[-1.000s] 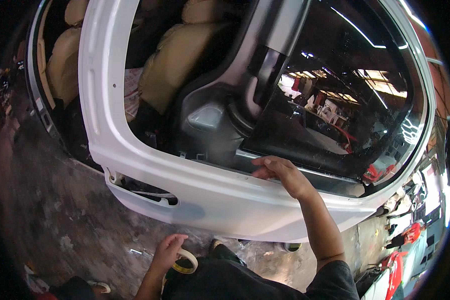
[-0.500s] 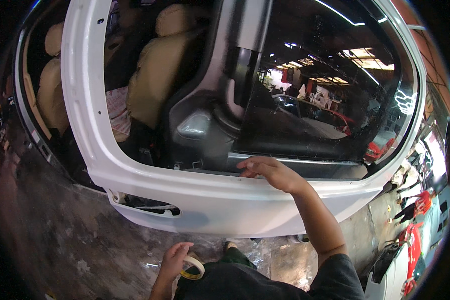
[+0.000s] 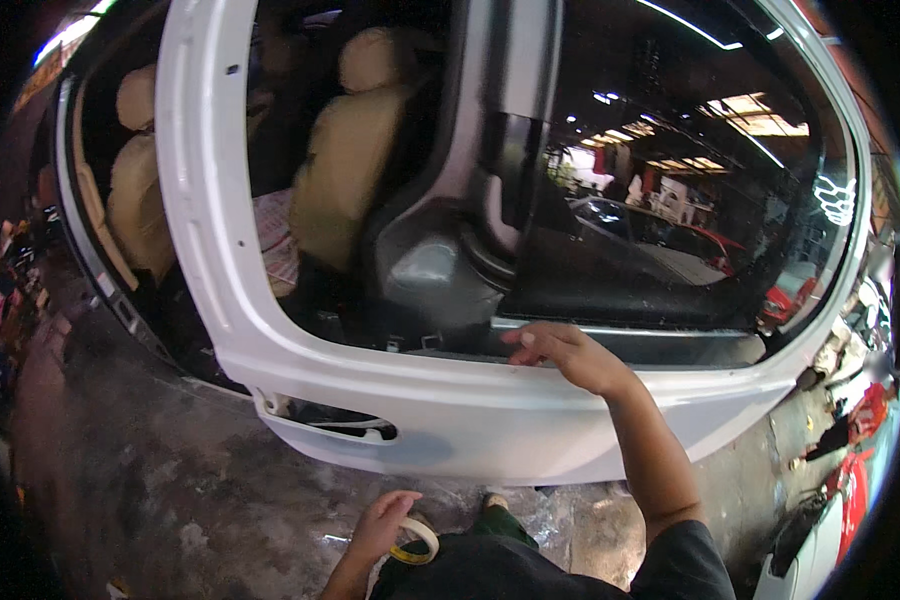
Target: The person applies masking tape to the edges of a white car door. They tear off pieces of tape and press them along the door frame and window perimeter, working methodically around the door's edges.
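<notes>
A cream roll of masking tape (image 3: 422,541) with a yellowish inner side is in my left hand (image 3: 377,524), low in front of my body. The ring sticks out to the right of my fingers. My right hand (image 3: 573,358) rests at the lower edge of the window opening in a white car body panel (image 3: 470,405). Its fingers point left, bent and slightly apart, with nothing visible in them. Below and left of this hand, the panel has a long cut-out (image 3: 335,422). Whatever lies under my right fingertips is hidden.
Beige car seats (image 3: 345,165) and grey inner trim (image 3: 435,270) show through the opening. Dark glass (image 3: 660,190) beyond reflects the workshop. Stained concrete floor (image 3: 160,470) lies below. At the far right are a person in red (image 3: 867,412) and other car parts.
The whole view has shifted, so car and hands sit a little farther right and lower. My right hand stays at the window edge; my left still holds the tape.
</notes>
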### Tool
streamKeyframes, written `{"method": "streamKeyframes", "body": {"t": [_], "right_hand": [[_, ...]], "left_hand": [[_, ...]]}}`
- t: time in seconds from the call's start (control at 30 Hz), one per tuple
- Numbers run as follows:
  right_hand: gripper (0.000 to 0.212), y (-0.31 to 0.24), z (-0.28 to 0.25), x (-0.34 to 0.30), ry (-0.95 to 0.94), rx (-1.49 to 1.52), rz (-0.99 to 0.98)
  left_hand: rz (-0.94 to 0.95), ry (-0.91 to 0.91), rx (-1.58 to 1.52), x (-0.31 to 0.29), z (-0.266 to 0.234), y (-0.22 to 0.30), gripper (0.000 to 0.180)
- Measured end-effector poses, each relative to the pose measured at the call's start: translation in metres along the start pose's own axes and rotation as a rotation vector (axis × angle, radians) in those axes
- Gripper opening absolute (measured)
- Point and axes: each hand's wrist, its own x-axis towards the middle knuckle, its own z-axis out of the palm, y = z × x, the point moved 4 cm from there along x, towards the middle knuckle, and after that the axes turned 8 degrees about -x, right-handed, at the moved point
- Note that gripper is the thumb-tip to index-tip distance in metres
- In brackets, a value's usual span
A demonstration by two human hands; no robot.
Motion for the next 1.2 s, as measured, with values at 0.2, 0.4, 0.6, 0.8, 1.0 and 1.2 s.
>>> {"method": "streamKeyframes", "body": {"t": [0.2,0.4,0.6,0.8,1.0,1.2], "right_hand": [[0.040,-0.008,0.000,-0.001,0.053,0.001,-0.080],[0.032,-0.002,0.046,-0.059,0.413,-0.125,-0.298],[0.036,0.038,0.148,-0.122,-0.017,0.181,-0.093],[0.035,0.061,0.134,-0.174,-0.022,0.482,0.093],[0.027,0.091,0.090,-0.245,0.481,0.032,-0.096],[0.029,0.127,0.064,-0.323,0.605,-0.162,-0.121]], "left_hand": [[0.047,-0.077,0.013,0.010,0.002,-0.003,0.032],[0.070,0.047,-0.342,0.019,0.014,0.015,0.032],[0.257,-0.081,-0.468,0.033,0.067,0.063,0.027],[0.556,-0.178,-0.355,0.035,0.133,0.076,0.020],[0.723,-0.497,0.182,-0.009,0.200,0.084,0.024],[0.917,-0.472,0.475,-0.053,0.294,0.067,0.024]]}}
